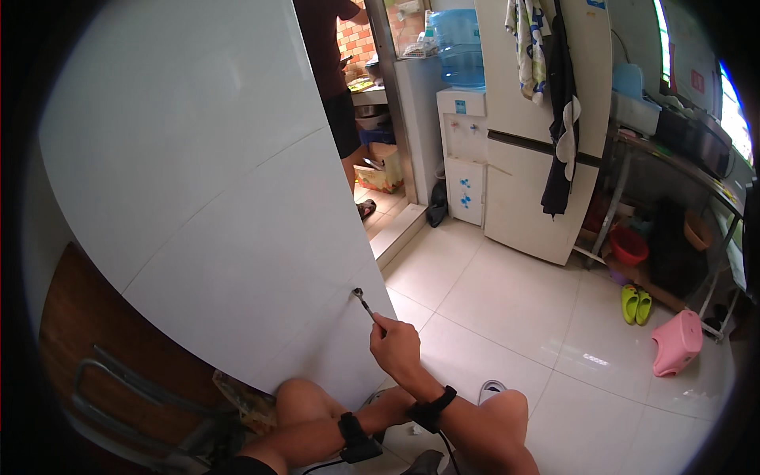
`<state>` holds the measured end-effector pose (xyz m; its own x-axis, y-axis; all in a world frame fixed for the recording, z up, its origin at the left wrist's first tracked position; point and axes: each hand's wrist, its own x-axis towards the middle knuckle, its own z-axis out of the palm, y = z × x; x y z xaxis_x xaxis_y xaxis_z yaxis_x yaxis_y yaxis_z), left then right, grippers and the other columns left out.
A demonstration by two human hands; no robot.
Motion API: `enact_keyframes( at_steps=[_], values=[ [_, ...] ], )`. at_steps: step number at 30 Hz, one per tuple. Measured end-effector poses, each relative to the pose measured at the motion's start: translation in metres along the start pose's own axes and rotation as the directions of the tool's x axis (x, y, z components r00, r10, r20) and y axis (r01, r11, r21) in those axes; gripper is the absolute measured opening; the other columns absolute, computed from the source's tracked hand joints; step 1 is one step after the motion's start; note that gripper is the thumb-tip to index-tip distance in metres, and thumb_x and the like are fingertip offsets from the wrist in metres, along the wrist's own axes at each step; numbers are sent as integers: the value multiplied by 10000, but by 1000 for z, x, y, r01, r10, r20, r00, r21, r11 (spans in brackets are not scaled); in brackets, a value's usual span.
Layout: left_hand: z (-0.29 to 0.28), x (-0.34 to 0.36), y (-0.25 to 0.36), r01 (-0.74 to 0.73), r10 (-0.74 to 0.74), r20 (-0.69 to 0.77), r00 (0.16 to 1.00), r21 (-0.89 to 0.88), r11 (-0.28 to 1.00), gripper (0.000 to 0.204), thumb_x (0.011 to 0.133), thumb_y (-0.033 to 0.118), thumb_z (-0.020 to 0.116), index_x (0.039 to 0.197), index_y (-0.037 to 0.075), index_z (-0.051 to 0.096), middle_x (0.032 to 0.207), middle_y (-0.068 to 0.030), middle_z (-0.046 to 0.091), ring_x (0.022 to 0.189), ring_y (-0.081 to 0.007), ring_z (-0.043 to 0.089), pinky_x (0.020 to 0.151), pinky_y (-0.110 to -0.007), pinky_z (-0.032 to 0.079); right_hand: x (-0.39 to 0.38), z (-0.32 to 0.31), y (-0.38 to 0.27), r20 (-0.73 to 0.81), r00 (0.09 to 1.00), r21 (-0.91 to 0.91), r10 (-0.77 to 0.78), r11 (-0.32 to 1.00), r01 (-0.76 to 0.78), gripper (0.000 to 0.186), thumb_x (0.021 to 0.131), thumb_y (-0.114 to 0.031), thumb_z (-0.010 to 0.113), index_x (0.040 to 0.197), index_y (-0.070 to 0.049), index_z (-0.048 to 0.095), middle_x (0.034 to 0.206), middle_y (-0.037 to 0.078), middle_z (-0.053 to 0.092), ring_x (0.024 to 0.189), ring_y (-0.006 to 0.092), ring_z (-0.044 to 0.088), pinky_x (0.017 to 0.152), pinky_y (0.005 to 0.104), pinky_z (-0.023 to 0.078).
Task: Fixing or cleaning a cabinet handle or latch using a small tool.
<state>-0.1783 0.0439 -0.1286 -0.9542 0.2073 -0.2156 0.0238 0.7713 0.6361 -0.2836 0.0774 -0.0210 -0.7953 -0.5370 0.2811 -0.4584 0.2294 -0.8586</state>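
Observation:
My right hand [393, 346] is closed on a slim metal tool [366, 305], which looks like a small wrench. The tool's head meets a small dark fitting [356, 290] low on the white glossy panel [206, 174] in front of me. My left hand [396, 408] is lower, near the panel's bottom, partly behind my right forearm; its fingers are hidden. Both wrists wear black straps with cables.
A person [332, 71] stands in the doorway beyond a raised sill [396, 234]. A fridge [518, 198] and water dispenser [463, 190] stand ahead. A metal rack [621, 182], green shoes [636, 303] and a pink stool [677, 340] are right. A folded chair [107, 364] leans at left.

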Motion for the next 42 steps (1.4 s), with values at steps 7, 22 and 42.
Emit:
enact_keyframes(
  at_steps=[7,22,42],
  values=[
    [11,-9,-4,-307,255,-425,868,-56,950,288,873,265,668,1058,45,665,1004,-137,697,990,-288,671,835,-386,507,-9,3,-3,-46,995,49,-91,994,93,231,875,-144,631,1055,-66,752,697,177,671,612,350,658,608,404,535],
    [18,-22,-6,-219,116,-439,891,-192,957,195,837,223,663,938,58,686,945,-186,687,929,-348,670,829,-426,514,-25,9,-24,-49,975,124,-219,967,223,235,884,-119,630,1073,-29,737,739,203,688,638,321,687,608,370,539],
    [-1,-1,20,127,-135,93,987,81,989,345,824,191,723,1125,44,640,1128,-149,665,1123,-277,617,942,-383,470,4,-1,12,-4,996,68,92,993,-91,225,863,-104,654,1059,-35,741,742,207,683,660,344,683,634,381,541]
  ],
)
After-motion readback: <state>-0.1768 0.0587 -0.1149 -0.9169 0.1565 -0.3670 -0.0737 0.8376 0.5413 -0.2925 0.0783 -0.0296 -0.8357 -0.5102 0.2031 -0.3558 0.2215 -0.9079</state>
